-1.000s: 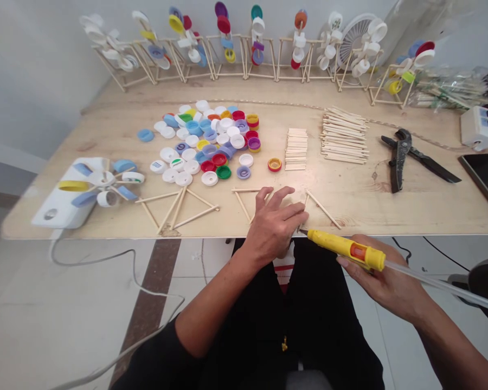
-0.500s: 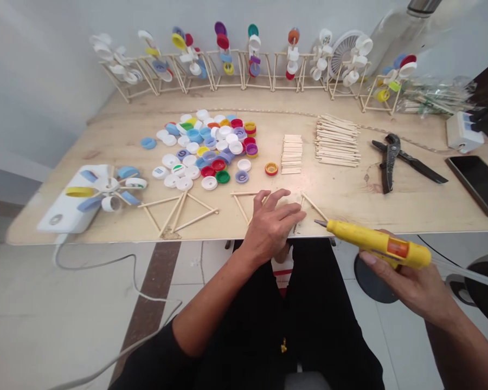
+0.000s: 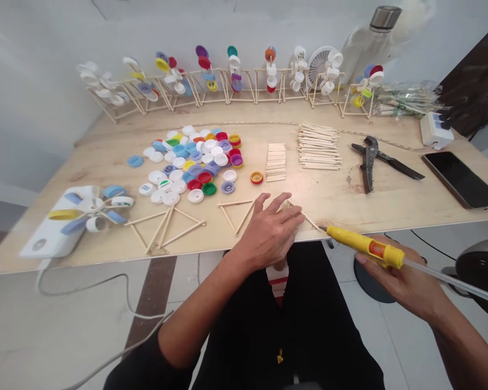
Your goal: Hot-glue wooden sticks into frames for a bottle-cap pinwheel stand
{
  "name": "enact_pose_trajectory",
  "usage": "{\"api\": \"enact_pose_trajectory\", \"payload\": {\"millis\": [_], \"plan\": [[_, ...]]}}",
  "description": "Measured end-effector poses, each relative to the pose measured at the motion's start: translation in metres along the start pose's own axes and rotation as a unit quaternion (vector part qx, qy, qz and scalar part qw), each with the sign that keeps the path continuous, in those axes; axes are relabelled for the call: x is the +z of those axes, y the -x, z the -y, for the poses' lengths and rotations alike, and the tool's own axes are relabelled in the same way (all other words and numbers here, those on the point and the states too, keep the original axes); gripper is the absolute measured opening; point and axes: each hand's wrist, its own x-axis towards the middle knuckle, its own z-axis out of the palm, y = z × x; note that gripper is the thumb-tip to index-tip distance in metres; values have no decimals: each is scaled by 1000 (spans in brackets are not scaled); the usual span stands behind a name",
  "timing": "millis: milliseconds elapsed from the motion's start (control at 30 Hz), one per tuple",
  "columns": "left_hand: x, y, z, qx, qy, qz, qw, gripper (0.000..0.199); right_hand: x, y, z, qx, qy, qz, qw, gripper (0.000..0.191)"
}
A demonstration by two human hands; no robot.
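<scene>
My right hand (image 3: 406, 281) is wrapped round a yellow glue gun (image 3: 355, 241). The gun's nozzle meets the lower right end of a thin stick (image 3: 310, 221) near the table's front edge. Palm down over the other sticks there, my left hand (image 3: 268, 230) has its fingers apart; its fingertips rest by the stick's upper end, and what lies beneath them is hidden. Left of that hand lies a stick triangle (image 3: 228, 219). Farther left are two joined stick triangles (image 3: 179, 234).
Bottle caps (image 3: 187, 162) lie behind the triangles, with short sticks (image 3: 276, 162) and longer sticks (image 3: 319, 146) to their right. Cutters (image 3: 369, 162) and a phone (image 3: 463, 179) lie at right. Stick stands with cap wheels (image 3: 236, 81) line the wall. A cap wheel (image 3: 97, 207) rests on a white box (image 3: 61, 238).
The view has shifted. The glue gun's nozzle has come closer to my left hand and now meets the stick's end; my left hand stays over the sticks.
</scene>
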Motion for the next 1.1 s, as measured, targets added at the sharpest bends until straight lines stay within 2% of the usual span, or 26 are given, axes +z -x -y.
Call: {"api": "enact_pose_trajectory", "payload": {"millis": [100,267,1100], "plan": [[-1,-2,-3,-4,-8,7,1000,26,-1,-3,-1,-26,16,32,999,23],[0,-3,-5,-8,-25,4,1000,23,-2,-6,-3,-36,27,39,998,22],[5,-1,-8,-19,-34,4,999,24,-6,-6,1,-33,59,33,997,26]]}}
